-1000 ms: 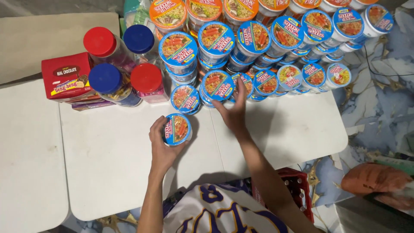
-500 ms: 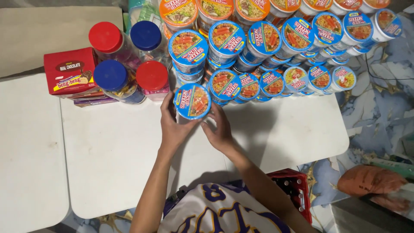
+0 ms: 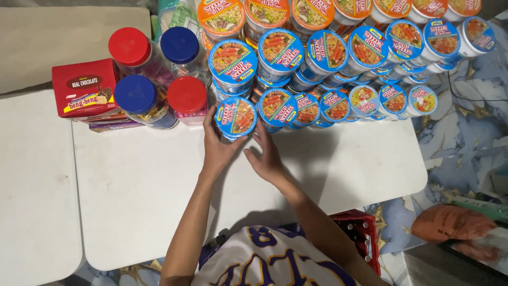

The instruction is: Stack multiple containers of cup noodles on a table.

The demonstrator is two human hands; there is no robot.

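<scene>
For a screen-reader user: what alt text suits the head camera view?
Both hands, left hand and right hand, set a blue-lidded noodle cup on a white table, at the left end of rows of stacked cups, beside red- and blue-lidded jars.

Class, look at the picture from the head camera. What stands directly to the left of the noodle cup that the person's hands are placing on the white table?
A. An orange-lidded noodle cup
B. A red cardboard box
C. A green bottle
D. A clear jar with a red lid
D: the noodle cup, held by the left hand with the right hand alongside, sits right of the red-lidded jar.
</scene>
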